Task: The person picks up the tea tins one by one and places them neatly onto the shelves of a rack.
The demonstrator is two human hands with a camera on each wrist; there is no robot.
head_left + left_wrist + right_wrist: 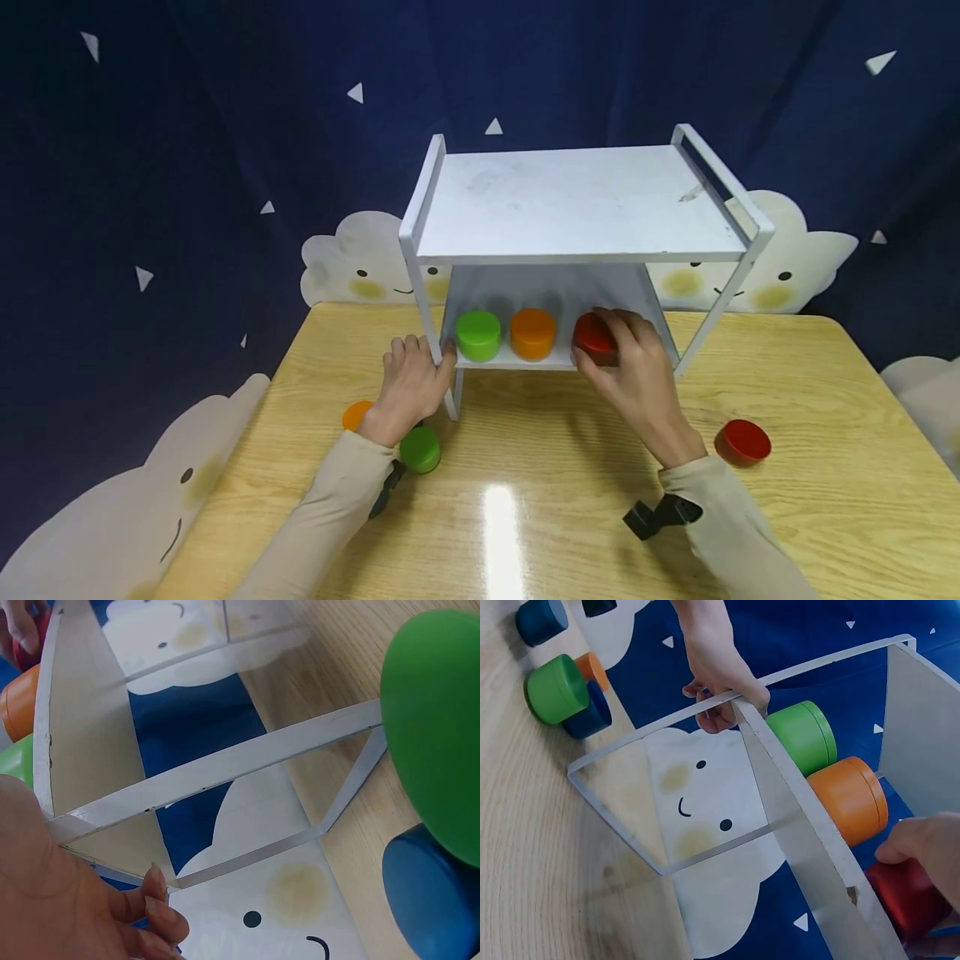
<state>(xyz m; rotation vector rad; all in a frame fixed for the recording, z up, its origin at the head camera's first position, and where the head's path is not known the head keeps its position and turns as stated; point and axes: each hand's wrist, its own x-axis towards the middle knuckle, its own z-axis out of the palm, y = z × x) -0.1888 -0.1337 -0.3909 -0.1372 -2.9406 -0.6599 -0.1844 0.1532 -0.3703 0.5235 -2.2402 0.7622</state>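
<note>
On the lower board of a white two-tier shelf (577, 204), my right hand (633, 375) holds a red round container (595, 335) between thumb and fingers. The same red container (906, 896) shows in the right wrist view, partly covered by the fingers. Beside it stand an orange round container (533, 333) and a light green one (478, 335), in a row along the front edge. My left hand (414, 382) grips the shelf's left front post, thumb in front. In the left wrist view its fingers (161, 919) curl at the frame's corner.
Behind the left forearm, a green container (420, 450) and an orange one (357, 415) rest on the wooden table (540, 467). Dark blue containers (541, 621) show there in the right wrist view. Another red container (742, 442) sits right of the right wrist.
</note>
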